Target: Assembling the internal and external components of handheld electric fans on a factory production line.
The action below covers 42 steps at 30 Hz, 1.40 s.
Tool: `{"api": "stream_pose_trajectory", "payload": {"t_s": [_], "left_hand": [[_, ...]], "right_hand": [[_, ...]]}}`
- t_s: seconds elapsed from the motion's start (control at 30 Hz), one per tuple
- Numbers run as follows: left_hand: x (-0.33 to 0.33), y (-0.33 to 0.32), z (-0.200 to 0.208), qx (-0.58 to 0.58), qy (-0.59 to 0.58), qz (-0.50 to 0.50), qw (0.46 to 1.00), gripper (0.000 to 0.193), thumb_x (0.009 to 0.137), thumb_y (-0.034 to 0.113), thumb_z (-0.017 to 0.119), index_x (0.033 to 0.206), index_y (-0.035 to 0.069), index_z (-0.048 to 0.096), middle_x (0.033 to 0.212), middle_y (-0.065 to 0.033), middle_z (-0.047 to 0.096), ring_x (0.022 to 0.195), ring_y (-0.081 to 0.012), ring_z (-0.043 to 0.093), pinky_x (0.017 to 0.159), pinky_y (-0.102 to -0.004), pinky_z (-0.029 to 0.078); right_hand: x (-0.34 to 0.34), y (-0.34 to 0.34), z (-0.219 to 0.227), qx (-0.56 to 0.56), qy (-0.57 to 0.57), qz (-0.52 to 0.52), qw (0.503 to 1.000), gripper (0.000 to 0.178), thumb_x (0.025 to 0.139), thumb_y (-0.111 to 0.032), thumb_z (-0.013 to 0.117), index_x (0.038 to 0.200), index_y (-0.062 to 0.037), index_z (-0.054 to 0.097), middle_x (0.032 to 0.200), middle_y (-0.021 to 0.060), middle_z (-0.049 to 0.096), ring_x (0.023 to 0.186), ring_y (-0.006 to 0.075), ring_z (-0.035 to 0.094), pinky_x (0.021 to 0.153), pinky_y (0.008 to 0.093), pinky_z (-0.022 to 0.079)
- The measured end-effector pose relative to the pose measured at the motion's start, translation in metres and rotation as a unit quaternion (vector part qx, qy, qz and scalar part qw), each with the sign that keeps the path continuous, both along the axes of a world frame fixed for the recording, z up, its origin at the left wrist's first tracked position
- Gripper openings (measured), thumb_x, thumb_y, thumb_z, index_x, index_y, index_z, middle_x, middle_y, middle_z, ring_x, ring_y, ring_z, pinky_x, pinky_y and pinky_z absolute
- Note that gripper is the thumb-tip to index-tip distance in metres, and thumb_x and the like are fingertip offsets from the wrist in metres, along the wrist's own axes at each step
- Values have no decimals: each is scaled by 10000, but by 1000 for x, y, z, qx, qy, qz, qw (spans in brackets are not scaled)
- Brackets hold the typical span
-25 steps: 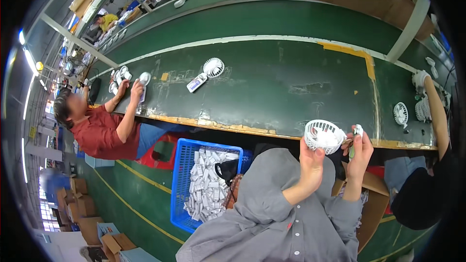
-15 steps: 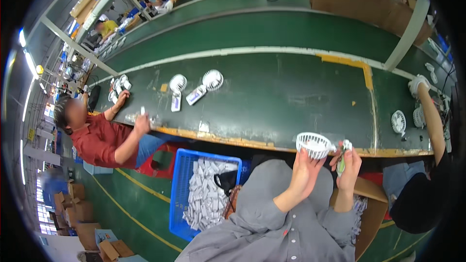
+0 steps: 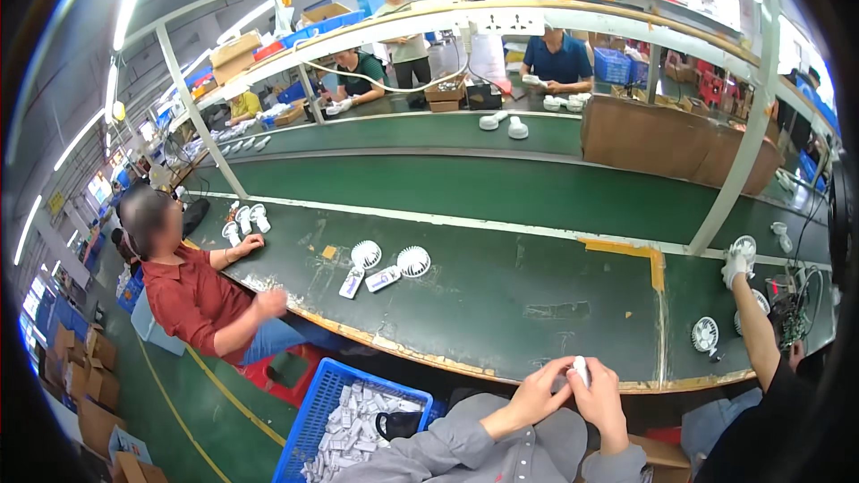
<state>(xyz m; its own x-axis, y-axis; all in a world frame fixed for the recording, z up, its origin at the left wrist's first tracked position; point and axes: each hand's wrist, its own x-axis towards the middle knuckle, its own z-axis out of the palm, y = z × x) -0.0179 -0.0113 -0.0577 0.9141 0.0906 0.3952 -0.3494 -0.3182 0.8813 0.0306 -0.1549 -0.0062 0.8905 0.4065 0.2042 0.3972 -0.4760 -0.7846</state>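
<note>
Both my hands are together just past the table's front edge, above my lap. My left hand (image 3: 540, 393) and my right hand (image 3: 598, 394) are closed around a handheld fan, of which only a white rounded end (image 3: 581, 368) shows between the fingers. The fan's round grille is hidden by the hands. On the green table (image 3: 474, 304) farther left lie two white handheld fans, one (image 3: 366, 256) beside the other (image 3: 413, 262), each with a labelled handle.
A blue basket (image 3: 313, 383) full of small white parts stands at my left, a cardboard box (image 3: 658, 456) at my right. A person in a red shirt (image 3: 192, 300) sits to the left. At right, a co-worker's gloved hand (image 3: 739, 261) reaches near more fans (image 3: 705, 334).
My view has tilted up, showing more of the room. My hands, apart before with the fan in the left and a part with green in the right, have come together.
</note>
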Motion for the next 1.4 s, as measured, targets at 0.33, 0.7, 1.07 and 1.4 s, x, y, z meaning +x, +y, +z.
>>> {"api": "stream_pose_trajectory", "payload": {"t_s": [0.33,0.7,1.07,1.4], "left_hand": [[9,21,6,161,-12,-15,987,242,854,107,653,1073,13,609,1006,-183,662,906,-370,647,775,-434,532],[5,-7,1,116,-14,-16,993,338,871,29,597,1204,-26,568,1230,-201,584,1109,-329,581,949,-400,451],[-3,-22,-10,9,7,-10,1000,359,930,110,480,1251,-32,556,1262,-187,579,1219,-300,521,1049,-394,378],[-6,-20,-12,-62,20,20,998,293,860,33,577,1145,-27,609,1155,-189,631,1121,-342,585,993,-405,436]], "right_hand": [[-10,1,-4,23,-19,-28,999,297,871,-213,648,1057,17,624,987,214,638,908,394,628,784,410,503],[-34,3,-40,224,65,-151,961,271,951,-154,531,1102,52,621,1009,192,657,906,290,652,788,361,504],[-38,-1,-63,500,222,-111,830,362,1049,-257,405,1183,29,582,1114,42,598,1004,105,571,865,248,461],[-41,0,-60,575,323,-108,744,385,1047,-319,414,1150,1,600,1030,56,655,867,109,603,764,259,483]]}}
